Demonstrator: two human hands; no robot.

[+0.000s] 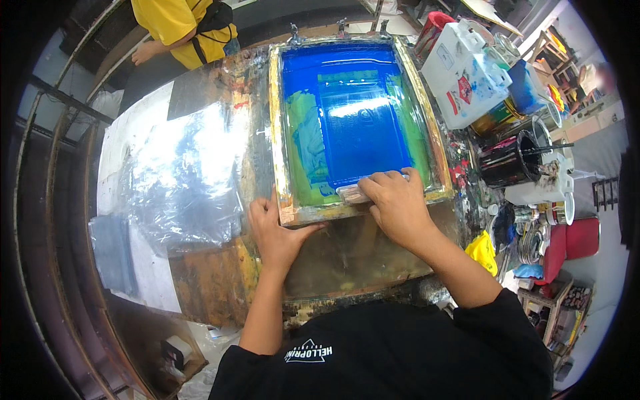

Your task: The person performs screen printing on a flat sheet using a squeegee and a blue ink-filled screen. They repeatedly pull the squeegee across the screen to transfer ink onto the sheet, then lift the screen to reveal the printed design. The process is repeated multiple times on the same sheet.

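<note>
One squeegee (351,194) is pinched by the right hand (399,202) at the near end of the frame (275,133), whose corner is straddled by the thumb-spread left hand (275,233); blue ink (363,140) may be streaked by uneven pressure.

Person in yellow shirt (167,21), red chair (582,239), rack (70,101)

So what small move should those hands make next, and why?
Probably lift the squeegee off the blue ink: the right hand holds it at the ink's near end, close to the frame's near edge, so little room seems left to pull closer.
</note>
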